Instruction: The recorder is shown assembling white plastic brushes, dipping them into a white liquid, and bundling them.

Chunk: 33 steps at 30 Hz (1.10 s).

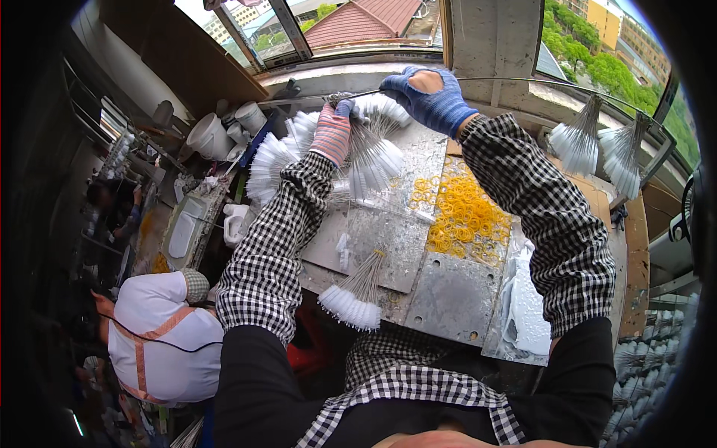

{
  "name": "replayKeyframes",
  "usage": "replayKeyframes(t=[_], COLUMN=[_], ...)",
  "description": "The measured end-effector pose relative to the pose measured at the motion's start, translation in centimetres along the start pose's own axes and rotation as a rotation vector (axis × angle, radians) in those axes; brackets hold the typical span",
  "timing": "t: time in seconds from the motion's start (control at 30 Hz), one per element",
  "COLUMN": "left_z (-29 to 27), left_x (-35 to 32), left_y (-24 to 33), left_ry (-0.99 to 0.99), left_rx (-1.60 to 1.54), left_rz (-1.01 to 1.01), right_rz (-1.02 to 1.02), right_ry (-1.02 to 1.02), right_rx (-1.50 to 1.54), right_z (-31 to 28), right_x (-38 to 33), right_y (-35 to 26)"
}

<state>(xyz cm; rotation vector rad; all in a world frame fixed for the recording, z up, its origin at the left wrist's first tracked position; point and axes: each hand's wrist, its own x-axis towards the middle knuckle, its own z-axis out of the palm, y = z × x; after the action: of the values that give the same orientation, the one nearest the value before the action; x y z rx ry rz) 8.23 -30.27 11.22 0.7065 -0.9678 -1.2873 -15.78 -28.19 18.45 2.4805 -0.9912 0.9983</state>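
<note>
My left hand (334, 134), in a striped pink and blue glove, is closed around the top of a bundle of white wire-handled brushes (376, 163) at the far side of the bench. My right hand (432, 98), in a blue glove with a hole in its back, grips a thin metal rod (515, 79). The rod's left end reaches my left hand; exactly how it meets the bundle is too small to tell. More white brushes (272, 160) fan out beside my left forearm. Another brush bundle (351, 299), bound with yellow at its top, lies at the bench's near edge.
Yellow rubber bands (467, 216) are heaped on the metal-topped bench (448, 299). A tray with white paste (526, 306) sits near right. Two brush bundles (579, 143) hang from the rod at right. White buckets (210, 138) stand far left; a person in white (160, 336) works at left.
</note>
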Motion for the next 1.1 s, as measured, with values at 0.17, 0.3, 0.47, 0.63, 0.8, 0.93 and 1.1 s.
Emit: replayKeyframes(t=[0.17,0.3,0.47,0.63,0.8,0.93,1.1], left_z=[0.7,0.7,3.6,4.4,2.7,3.4,3.2], left_x=[-1.7,-2.2,-4.5,-4.8,-5.3,-5.6,-5.3], left_y=[0.0,0.6,-0.4,1.4,2.8,2.9,3.3], left_ry=[0.01,-0.052,-0.197,-0.15,-0.103,-0.096,-0.124], left_rx=[0.082,0.113,0.471,0.115,-0.07,-0.059,-0.144], left_rz=[0.058,0.028,0.291,0.018,-0.053,-0.046,-0.069], right_rz=[-0.013,-0.016,0.01,-0.034,-0.053,-0.014,-0.063], right_ry=[0.03,0.032,0.016,0.097,0.104,0.057,0.114], right_rx=[-0.003,-0.036,-0.041,0.005,0.01,-0.015,0.037], right_z=[-0.5,-1.3,-1.6,-2.2,-2.5,-2.2,-2.0], right_x=[-0.4,-0.6,-0.2,-0.3,-0.4,-0.7,-0.5], right_y=[-0.2,-0.5,-0.6,-0.7,-1.3,-1.0,-0.9])
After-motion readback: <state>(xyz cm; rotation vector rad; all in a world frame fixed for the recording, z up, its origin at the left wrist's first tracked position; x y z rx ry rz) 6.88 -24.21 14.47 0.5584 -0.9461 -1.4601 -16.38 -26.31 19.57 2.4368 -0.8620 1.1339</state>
